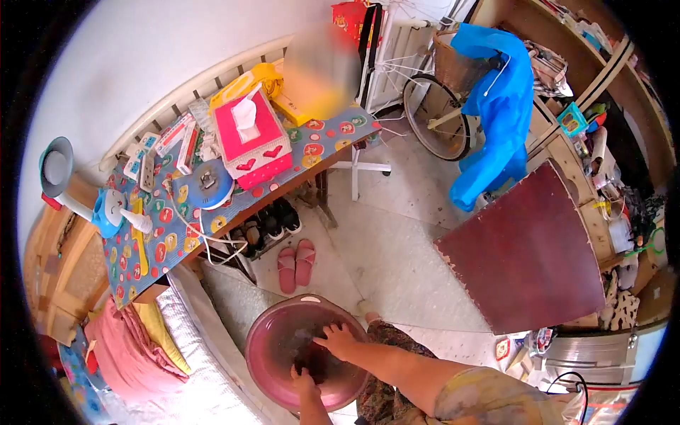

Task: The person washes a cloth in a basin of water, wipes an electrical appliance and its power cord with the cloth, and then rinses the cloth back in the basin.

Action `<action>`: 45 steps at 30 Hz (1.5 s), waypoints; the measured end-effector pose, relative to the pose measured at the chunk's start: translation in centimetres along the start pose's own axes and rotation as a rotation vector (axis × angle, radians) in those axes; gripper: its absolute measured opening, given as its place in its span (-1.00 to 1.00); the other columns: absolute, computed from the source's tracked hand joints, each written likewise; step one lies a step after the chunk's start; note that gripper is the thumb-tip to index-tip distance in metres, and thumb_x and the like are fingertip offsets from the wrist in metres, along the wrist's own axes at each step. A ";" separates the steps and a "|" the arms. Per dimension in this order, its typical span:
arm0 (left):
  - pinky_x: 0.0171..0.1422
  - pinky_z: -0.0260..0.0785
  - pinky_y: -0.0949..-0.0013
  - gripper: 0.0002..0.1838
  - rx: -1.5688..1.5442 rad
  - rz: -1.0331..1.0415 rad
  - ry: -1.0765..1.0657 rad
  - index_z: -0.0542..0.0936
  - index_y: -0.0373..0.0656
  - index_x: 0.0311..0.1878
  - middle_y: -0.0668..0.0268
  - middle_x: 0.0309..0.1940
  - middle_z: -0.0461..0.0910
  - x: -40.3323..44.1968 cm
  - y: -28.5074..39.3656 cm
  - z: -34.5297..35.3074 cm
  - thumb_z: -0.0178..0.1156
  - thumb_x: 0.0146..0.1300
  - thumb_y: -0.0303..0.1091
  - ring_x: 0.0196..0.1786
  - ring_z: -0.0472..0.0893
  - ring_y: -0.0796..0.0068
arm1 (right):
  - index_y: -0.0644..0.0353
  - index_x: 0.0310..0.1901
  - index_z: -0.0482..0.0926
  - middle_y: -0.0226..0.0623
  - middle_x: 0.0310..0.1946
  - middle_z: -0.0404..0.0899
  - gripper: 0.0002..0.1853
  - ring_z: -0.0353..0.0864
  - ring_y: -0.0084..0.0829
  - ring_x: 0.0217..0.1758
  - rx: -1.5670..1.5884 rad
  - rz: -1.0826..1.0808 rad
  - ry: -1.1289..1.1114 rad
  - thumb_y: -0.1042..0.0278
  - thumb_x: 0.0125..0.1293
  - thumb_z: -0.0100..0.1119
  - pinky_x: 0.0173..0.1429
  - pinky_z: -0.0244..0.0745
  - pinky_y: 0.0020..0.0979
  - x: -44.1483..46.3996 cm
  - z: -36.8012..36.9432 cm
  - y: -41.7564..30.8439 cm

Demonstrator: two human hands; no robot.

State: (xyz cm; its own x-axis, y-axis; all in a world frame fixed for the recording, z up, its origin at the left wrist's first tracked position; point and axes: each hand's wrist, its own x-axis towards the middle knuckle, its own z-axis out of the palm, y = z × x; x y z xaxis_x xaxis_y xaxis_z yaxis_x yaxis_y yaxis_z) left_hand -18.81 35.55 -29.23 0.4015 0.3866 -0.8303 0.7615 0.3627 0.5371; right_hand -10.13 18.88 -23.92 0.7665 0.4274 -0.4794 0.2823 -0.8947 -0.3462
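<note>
Dark cloth (312,360), or what reads as cloth, lies low in the round pink basin (256,354), near its middle and between the two hands; its outline merges with the murky interior, so identity is tentative. Basin rests on the floor (397,244), close to the person's legs, with a pair of pink slippers (304,263) just beyond its far rim. Right hand (341,341): fingers spread, palm mostly down, at the far right edge of the dark mass; no pinch visible. Left hand (306,384): at the near edge, thumb and a finger showing apart; whether they pinch a fold cannot be told, since the dark mass and the hand's own back hide the contact. Handling, judged only: soft and limp, with no shape of its own; if soaked, as the dark, glossy interior suggests, it should be heavier than its bulk implies, slick on the surface and prone to sag and drip. Not fragile in the brittle sense, though a thin fold could stretch under a hard tug. Best hold: a thick gathered portion from both sides, full fingers and palms rather than fingertips, with the weight kept low over the basin. Basin wall looks smooth, likely plastic and slippery when wet; its broad rim offers the surer grip.
</note>
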 end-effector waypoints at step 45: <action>-0.11 0.44 0.20 -0.57 -0.286 0.123 -0.165 0.42 -0.30 -0.03 0.12 -0.16 0.48 -0.2 5.0 1.6 -0.22 0.23 -0.16 -0.21 0.54 0.22 | 0.19 -0.35 0.59 -0.06 -0.32 0.54 -0.57 0.49 -0.09 -0.16 0.752 0.279 0.247 -0.07 0.02 0.15 -0.10 0.40 -0.21 0.1 -5.5 -2.6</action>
State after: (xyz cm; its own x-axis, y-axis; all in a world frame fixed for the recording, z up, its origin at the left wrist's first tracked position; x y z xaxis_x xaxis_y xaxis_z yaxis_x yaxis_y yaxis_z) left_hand -14.23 35.91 -26.58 0.5762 0.3086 -0.7568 0.5382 0.5535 0.6356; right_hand -7.62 20.49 -18.66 0.8801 0.0845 -0.4672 -0.3289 -0.6011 -0.7284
